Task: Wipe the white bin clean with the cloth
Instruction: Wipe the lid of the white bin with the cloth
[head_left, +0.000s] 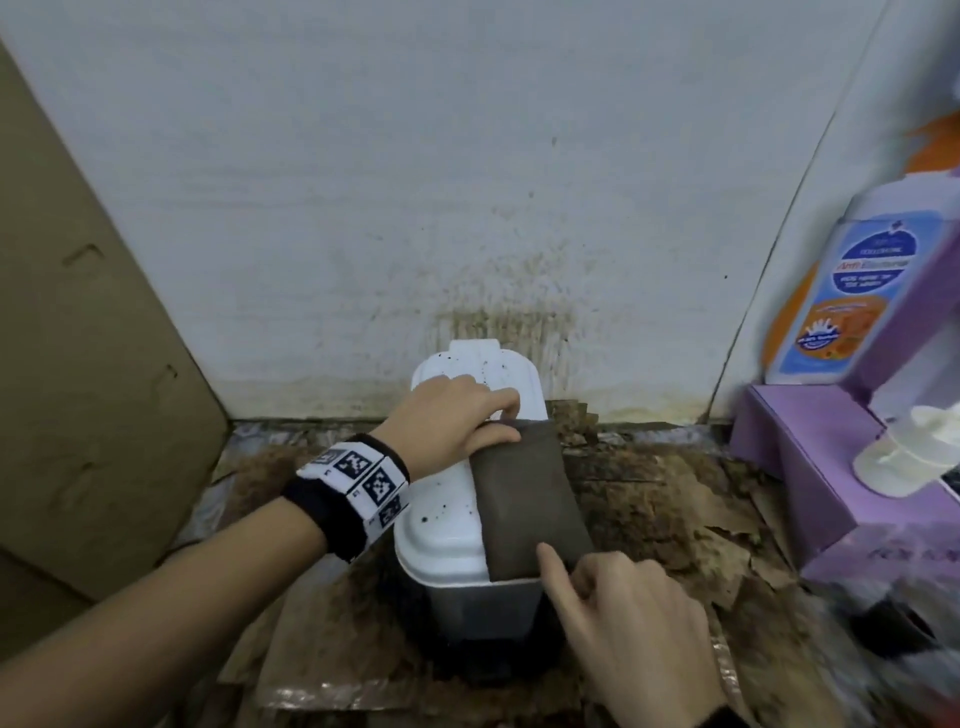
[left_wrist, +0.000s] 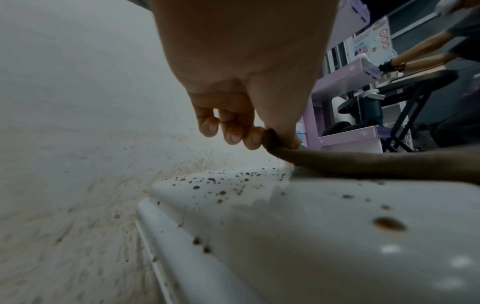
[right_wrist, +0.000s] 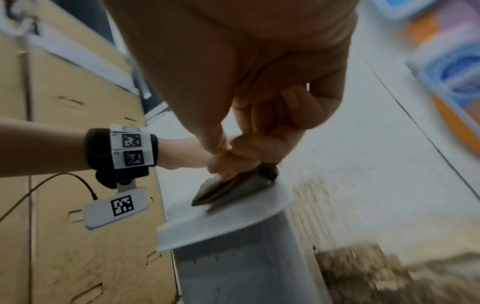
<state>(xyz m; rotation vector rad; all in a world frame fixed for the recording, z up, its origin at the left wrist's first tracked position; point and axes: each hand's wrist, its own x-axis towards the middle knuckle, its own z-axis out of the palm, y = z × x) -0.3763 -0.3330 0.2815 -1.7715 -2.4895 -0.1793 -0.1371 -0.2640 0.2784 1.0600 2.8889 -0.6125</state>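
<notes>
A white bin (head_left: 441, 540) with a speckled lid (left_wrist: 311, 226) stands against the wall on dirty brown paper. A folded dark brown cloth (head_left: 524, 499) lies along the right half of the lid. My left hand (head_left: 457, 421) pinches the cloth's far corner (left_wrist: 272, 142) between thumb and fingers. At the near end, my right hand (head_left: 613, 608) pinches the cloth's near edge (right_wrist: 233, 189), index finger laid on top. Dark spots dot the bare left part of the lid (head_left: 441, 509).
A cardboard box (head_left: 78, 364) leans at the left. At the right, a purple display stand (head_left: 810, 467) holds a bottle with a blue and orange label (head_left: 852, 291). Brown splatter stains the white wall (head_left: 509, 312) behind the bin. Torn, soiled paper (head_left: 675, 509) covers the floor.
</notes>
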